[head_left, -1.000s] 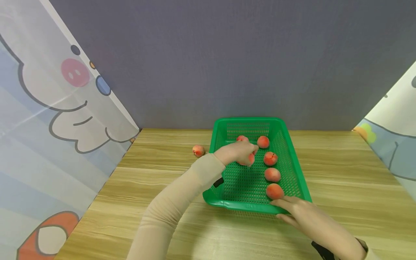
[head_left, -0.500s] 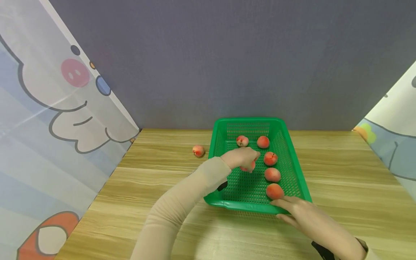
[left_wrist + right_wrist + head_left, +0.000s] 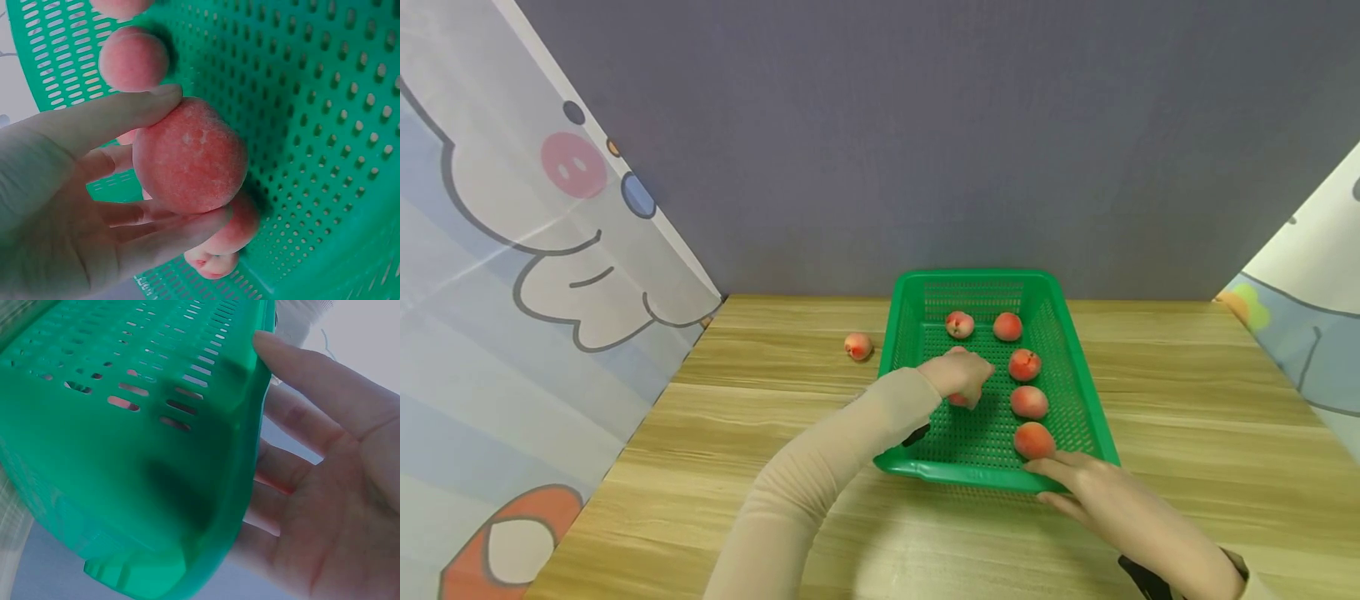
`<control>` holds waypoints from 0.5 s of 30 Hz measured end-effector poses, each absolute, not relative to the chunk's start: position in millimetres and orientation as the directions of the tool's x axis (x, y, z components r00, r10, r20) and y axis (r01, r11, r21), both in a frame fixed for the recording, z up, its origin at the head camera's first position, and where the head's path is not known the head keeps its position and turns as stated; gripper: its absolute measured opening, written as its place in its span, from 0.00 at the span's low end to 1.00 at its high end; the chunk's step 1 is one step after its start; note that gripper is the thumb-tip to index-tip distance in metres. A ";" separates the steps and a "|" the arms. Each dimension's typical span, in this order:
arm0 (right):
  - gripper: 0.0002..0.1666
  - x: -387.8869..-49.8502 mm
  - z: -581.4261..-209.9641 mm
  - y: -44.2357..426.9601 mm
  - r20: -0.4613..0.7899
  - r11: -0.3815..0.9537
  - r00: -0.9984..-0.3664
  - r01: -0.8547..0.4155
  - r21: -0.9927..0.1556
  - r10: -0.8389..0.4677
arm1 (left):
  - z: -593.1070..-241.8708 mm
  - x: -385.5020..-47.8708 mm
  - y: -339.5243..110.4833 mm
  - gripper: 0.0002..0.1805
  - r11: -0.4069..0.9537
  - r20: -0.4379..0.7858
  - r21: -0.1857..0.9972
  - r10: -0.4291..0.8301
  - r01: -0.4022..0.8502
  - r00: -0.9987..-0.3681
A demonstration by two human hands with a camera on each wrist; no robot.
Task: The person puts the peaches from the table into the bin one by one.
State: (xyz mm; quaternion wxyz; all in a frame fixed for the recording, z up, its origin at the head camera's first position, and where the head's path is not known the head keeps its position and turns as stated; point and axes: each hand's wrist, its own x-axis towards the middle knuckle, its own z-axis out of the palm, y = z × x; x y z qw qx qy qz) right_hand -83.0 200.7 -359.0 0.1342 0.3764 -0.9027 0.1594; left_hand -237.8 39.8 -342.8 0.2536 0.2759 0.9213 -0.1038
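My left hand (image 3: 958,375) reaches into the green plastic basket (image 3: 1093,412) and holds a peach (image 3: 190,156) between thumb and fingers, just over the perforated floor. Most of that fruit is hidden by the hand in the head view. Directly behind the hand, another peach (image 3: 957,351) peeks out, with one more peach (image 3: 959,325) near the back wall. Along the right side several peaches form a row, the nearest peach (image 3: 1034,440) lying by the front right corner. There my right hand (image 3: 1101,496) grips the rim, thumb outside and fingers over the edge.
A single peach (image 3: 858,347) lies on the wooden table (image 3: 782,367), outside the basket to its left. A grey wall (image 3: 880,150) rises behind the table. Cartoon-printed curtains (image 3: 535,275) hang on both sides.
My left hand has moved toward the basket's front with its peach, uncovering the peach at the back left and part of another behind the hand. The right hand stays on the rim.
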 end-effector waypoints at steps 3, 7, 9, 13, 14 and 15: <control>0.20 -83.0 -359.4 200.7 0.355 0.665 -0.683 -0.722 -0.190 -0.639 | -347.2 -238.3 40.1 0.37 0.839 -0.540 -0.042 0.438 0.542 -0.719; 0.20 -82.7 -359.1 200.5 0.349 0.668 -0.686 -0.719 -0.193 -0.638 | -351.6 -238.9 39.7 0.37 0.841 -0.542 -0.043 0.434 0.540 -0.720; 0.20 -82.4 -359.0 200.5 0.352 0.669 -0.687 -0.718 -0.193 -0.636 | -353.6 -239.4 39.4 0.37 0.835 -0.540 -0.047 0.441 0.549 -0.717; 0.20 -82.3 -359.0 200.6 0.359 0.671 -0.685 -0.718 -0.186 -0.634 | -356.6 -240.5 39.1 0.37 0.831 -0.542 -0.053 0.442 0.553 -0.715; 0.20 -82.5 -359.0 200.7 0.358 0.669 -0.684 -0.720 -0.187 -0.636 | -357.4 -240.8 38.9 0.36 0.833 -0.545 -0.051 0.439 0.551 -0.714; 0.20 -82.6 -359.1 200.6 0.359 0.670 -0.684 -0.719 -0.184 -0.635 | -358.0 -240.9 38.7 0.37 0.836 -0.549 -0.049 0.434 0.547 -0.714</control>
